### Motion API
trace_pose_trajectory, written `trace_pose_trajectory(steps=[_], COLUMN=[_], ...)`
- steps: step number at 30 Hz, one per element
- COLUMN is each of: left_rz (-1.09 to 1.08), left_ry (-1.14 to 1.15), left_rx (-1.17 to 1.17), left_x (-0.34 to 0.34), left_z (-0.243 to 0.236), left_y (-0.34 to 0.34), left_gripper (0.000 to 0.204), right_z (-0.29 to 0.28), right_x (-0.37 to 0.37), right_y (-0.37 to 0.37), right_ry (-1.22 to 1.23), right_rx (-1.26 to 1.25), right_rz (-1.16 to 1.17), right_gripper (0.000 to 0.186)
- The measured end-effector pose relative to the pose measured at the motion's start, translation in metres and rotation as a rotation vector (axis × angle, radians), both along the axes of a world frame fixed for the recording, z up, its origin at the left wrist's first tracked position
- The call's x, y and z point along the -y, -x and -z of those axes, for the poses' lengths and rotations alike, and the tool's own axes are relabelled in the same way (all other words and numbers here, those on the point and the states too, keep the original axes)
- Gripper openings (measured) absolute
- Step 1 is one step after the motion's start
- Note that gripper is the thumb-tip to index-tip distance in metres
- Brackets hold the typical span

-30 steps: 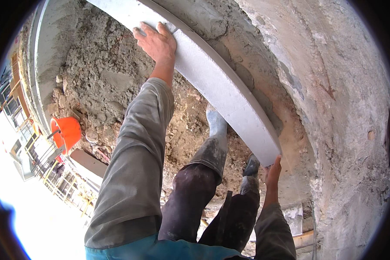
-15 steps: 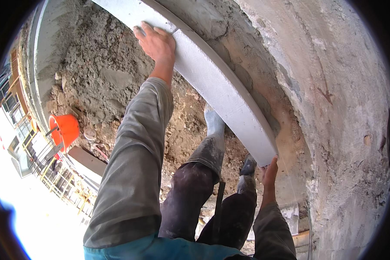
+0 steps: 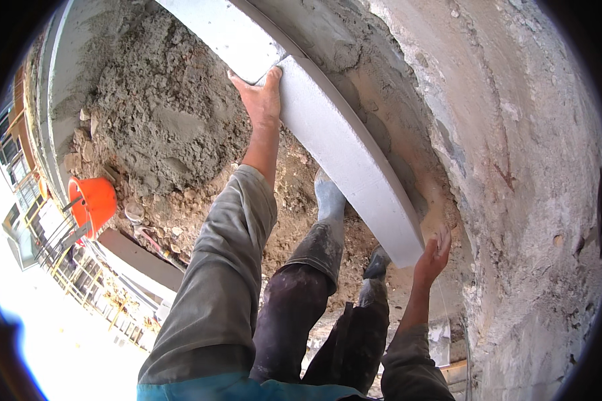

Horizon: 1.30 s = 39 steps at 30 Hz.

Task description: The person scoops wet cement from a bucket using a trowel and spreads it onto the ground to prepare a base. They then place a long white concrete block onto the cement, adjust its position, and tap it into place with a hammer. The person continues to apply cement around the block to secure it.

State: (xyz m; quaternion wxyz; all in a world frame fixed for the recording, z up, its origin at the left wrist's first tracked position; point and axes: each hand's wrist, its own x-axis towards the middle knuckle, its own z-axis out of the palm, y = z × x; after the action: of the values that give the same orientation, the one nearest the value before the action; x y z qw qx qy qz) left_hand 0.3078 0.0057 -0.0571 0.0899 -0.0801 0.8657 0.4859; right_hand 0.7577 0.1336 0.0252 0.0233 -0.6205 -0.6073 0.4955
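Two pale grey kerbstones lie end to end in a curve: the far kerbstone (image 3: 227, 37) and the near kerbstone (image 3: 354, 160). At their joint my left hand (image 3: 259, 100) grips the corner of the near one, thumb on top by the seam and fingers partly hidden over the inner edge. A slight step shows between the two stones there. My right hand (image 3: 433, 259) is beside the near kerbstone's closest end, palm close to its corner and fingers stretched out. Whether that palm presses on the stone, I cannot tell.
Wet mortar (image 3: 174, 120) and rubble lie left of the kerbstones. An orange bucket (image 3: 95, 204) stands farther left, beside a long slab (image 3: 137, 257). A rough concrete wall (image 3: 515, 167) rises on the right. My boots (image 3: 330, 194) are close to the near kerbstone.
My left hand has slid from the stone's top to the joint and now grips the corner. My right hand has shifted from under the near end to beside it, fingers extended.
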Motion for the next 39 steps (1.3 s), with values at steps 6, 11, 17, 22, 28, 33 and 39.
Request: trace_pose_trajectory(steps=[6, 11, 17, 22, 28, 33, 39], left_rz=[-0.092, -0.042, 0.051, -0.005, -0.029, 0.091, 0.121], left_ry=[-0.266, -0.474, -0.343, -0.322, -0.383, -0.335, -0.182], left_rx=[0.375, 0.500, 0.468, 0.488, 0.445, 0.492, 0.530], left_x=[0.002, 0.018, 0.026, 0.020, 0.018, 0.028, 0.010], left_z=[-0.007, 0.006, 0.002, -0.007, 0.001, 0.000, -0.021], left_y=[-0.002, 0.006, 0.005, 0.001, -0.003, 0.008, 0.005], left_gripper=[0.079, 0.050, 0.065, 0.063, 0.078, 0.080, 0.088], right_z=[0.088, 0.138, 0.148, 0.145, 0.155, 0.160, 0.165], right_x=[-0.067, -0.057, -0.034, -0.033, -0.031, -0.039, -0.038], right_y=[0.234, 0.350, 0.366, 0.369, 0.364, 0.354, 0.331], right_ry=[0.510, 0.567, 0.522, 0.533, 0.512, 0.618, 0.544], right_rx=[-0.426, -0.180, 0.014, -0.015, -0.050, -0.066, 0.056], right_rz=[-0.394, -0.664, -0.708, -0.714, -0.703, -0.694, -0.701], right_gripper=[0.069, 0.083, 0.084, 0.084, 0.086, 0.087, 0.087])
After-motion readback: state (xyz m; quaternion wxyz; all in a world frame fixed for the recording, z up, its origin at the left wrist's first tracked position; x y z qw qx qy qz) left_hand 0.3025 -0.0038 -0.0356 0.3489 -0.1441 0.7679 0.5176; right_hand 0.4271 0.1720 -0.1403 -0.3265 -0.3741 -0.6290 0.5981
